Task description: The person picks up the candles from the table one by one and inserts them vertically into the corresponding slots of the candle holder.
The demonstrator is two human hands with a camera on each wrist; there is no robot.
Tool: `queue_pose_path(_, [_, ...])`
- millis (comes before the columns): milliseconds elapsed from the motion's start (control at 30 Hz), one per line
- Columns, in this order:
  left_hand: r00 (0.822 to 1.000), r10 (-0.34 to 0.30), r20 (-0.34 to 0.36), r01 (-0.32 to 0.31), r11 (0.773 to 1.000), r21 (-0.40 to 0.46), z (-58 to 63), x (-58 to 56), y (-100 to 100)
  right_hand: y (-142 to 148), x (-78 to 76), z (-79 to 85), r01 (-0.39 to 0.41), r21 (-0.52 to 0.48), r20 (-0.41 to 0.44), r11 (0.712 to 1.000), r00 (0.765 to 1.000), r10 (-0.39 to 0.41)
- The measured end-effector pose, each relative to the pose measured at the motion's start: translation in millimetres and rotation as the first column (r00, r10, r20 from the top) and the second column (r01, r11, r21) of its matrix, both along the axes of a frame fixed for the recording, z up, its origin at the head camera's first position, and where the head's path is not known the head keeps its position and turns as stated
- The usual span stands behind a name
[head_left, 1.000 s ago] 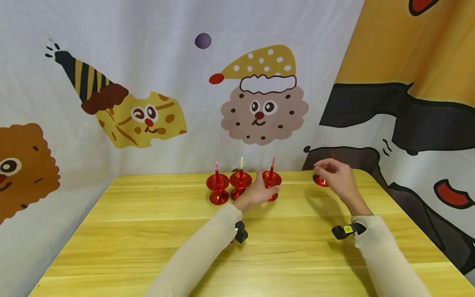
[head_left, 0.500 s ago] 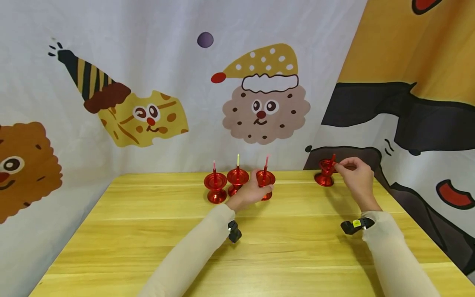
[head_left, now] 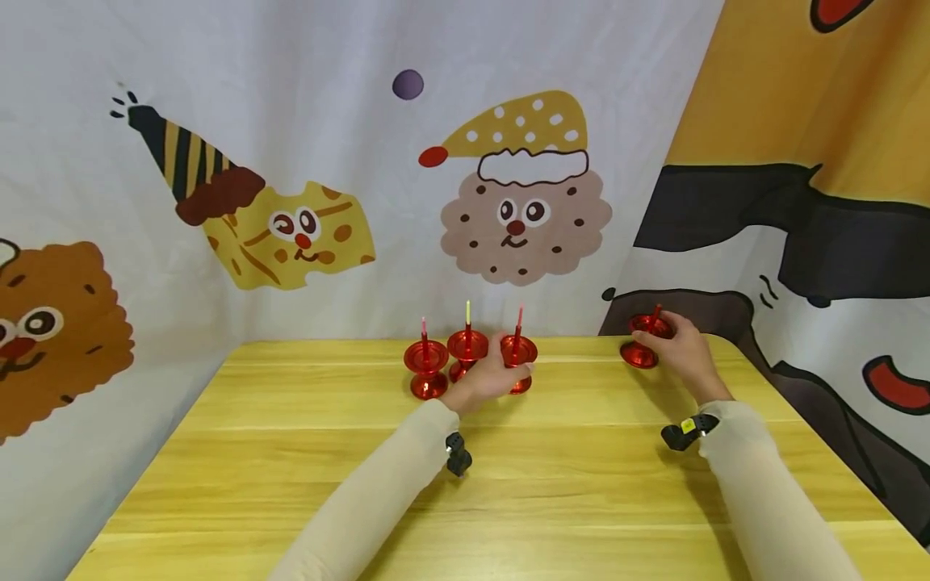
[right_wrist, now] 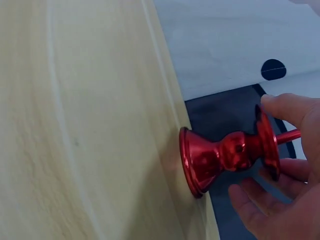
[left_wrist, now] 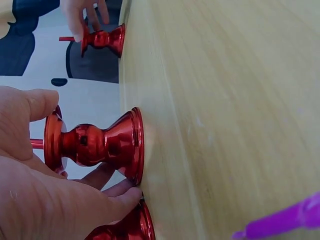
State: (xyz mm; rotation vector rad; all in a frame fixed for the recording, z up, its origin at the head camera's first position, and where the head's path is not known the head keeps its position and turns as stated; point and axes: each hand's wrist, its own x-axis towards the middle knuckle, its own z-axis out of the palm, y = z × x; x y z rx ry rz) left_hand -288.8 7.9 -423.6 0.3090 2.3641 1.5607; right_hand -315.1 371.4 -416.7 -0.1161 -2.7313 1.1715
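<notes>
In the head view, my left hand (head_left: 488,379) grips a shiny red candle holder (head_left: 520,350) with a thin pink candle (head_left: 520,316). The left wrist view shows the thumb at the dish rim and fingers behind the stem (left_wrist: 90,146). Left of it stand a red holder with a yellow candle (head_left: 468,313) and another with a pink candle (head_left: 425,327). Far right, my right hand (head_left: 686,355) holds the dish of a further red candle holder (head_left: 641,355) between thumb and fingers. From this dish (right_wrist: 268,142) rises a bare red tube (right_wrist: 288,136). Its base is at the tabletop.
The holders stand near the back edge of a wooden table (head_left: 465,516). A white curtain (head_left: 327,97) with cartoon figures hangs right behind it. A purple pointed thing (left_wrist: 280,222) shows close to the left wrist camera.
My left hand has shifted its candle holder slightly left, closer to the other two. My right hand first drew back from the far-right holder's tube, then came round its dish.
</notes>
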Motion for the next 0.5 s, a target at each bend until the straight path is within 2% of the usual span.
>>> queue_pose_path(133, [1.0,-0.01,0.005,0.009,1.0,0.014,0.3,-0.1,2.0,-2.4,-1.7,-2.4,-0.019,0.047,0.021,0.999,1.0,0.018])
queue_pose_path(267, [1.0,-0.008,0.014,0.008,1.0,-0.006,-3.8,-7.1,4.6,-9.6,-0.6,-0.7,-0.06,0.064,0.032,0.996,0.998,0.058])
queue_pose_path(400, [1.0,0.007,0.018,-0.006,0.999,-0.039,-8.4,-14.2,6.7,-22.6,4.3,3.1,-0.111,0.056,0.05,0.992,0.993,0.108])
queue_pose_path(500, [1.0,0.007,0.019,-0.006,1.0,-0.025,-8.7,-15.0,7.1,-34.0,9.9,5.3,-0.145,0.055,0.054,0.988,0.988,0.142])
